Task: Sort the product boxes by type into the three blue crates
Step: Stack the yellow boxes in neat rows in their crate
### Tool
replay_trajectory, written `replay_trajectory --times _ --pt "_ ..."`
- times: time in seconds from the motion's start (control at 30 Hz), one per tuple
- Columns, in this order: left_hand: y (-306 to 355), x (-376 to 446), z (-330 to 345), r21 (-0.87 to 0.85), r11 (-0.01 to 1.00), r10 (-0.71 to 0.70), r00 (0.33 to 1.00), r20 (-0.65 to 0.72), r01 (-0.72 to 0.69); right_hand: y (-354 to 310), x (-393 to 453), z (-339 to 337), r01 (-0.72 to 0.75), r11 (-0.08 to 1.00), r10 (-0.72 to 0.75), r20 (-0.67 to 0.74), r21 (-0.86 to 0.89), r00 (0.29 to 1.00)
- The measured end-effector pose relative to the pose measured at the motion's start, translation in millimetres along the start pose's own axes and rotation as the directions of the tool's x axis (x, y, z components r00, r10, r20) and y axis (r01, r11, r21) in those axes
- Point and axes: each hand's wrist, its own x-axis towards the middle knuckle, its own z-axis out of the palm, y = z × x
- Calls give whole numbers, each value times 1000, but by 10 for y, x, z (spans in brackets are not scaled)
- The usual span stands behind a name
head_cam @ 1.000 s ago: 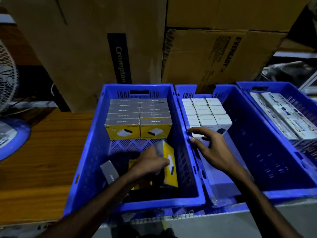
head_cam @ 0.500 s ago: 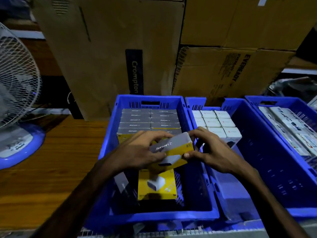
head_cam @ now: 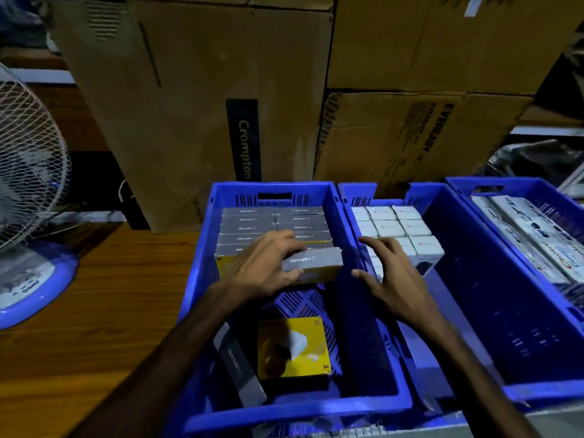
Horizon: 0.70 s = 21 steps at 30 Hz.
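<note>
Three blue crates stand side by side: the left crate [head_cam: 221, 197], the middle crate [head_cam: 442, 216] and the right crate [head_cam: 467, 184]. My left hand [head_cam: 262, 270] grips a grey-and-yellow Lapcare box [head_cam: 316, 263] against the front of the stacked grey-and-yellow boxes [head_cam: 275, 222] in the left crate. My right hand [head_cam: 395, 279] hovers over the wall between left and middle crate, fingers apart, holding nothing. White boxes [head_cam: 395, 226] fill the middle crate's back left. Long white boxes [head_cam: 531, 235] lie in the right crate.
A yellow box [head_cam: 294, 346] lies flat and a grey-sided box [head_cam: 237, 365] leans at the left crate's near end. Large cardboard cartons [head_cam: 196, 105] rise behind the crates. A table fan [head_cam: 28, 197] stands on the wooden table [head_cam: 94, 311] at the left.
My left hand has carried the grey-and-yellow box from mid-air down and back against the stacked row. My right hand has let go of it and drawn to the right.
</note>
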Motion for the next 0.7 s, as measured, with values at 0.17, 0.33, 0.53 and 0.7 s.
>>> replay_trajectory --times 0.17,0.33,0.53,0.7 --pt "-154 297 406 82 994 73 996 51 -78 45 -97 13 -273 961 278 134 -51 951" --pt "-394 444 736 86 995 51 996 70 -57 118 -138 84 -289 957 285 133 10 949" --pt "-394 405 1013 134 990 -48 999 9 46 85 -160 94 -276 955 259 143 110 955" --pt "-425 322 1144 236 971 -16 999 -30 22 78 -172 122 -254 954 235 131 159 963"
